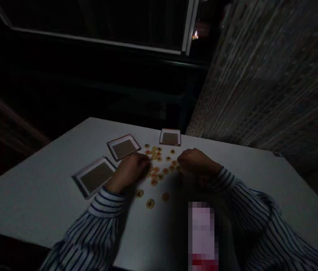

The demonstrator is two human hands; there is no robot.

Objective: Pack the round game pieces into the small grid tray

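Head view: discs (160,176) lie scattered on the white table (48,180), mostly between left hand (132,167) and right hand (194,160). Both curl their fingers; whether they pinch anything, I can't tell from here. Trays (123,146) sit nearby.

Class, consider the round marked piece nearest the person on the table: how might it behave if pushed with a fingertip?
The piece lies flat, so it would probably slide over the smooth-looking table rather than roll or tip. Its crisp disc shape suggests it is stiff. Being small beside the hands, it is likely light.
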